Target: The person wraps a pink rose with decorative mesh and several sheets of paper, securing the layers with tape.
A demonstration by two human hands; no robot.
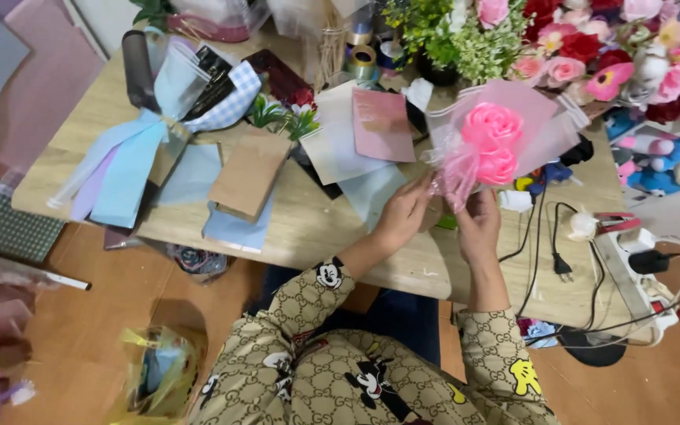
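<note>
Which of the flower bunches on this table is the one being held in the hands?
The small pink bouquet of two roses in sheer pink wrap; both hands grip its base. The blue-wrapped bundle and the mixed flower heap lie untouched.

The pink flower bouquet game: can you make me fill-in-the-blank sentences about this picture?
1. Both hands, left hand and right hand, hold a small bouquet of pink roses wrapped in ____ paper.
2. The bouquet holds ____ roses.
3. The light wooden table has a white power strip on its ____ side.

Missing words: pink; two; right

Clear crinkly bag (pixel 159 378) of blue and yellow bits on floor, lower left
</note>
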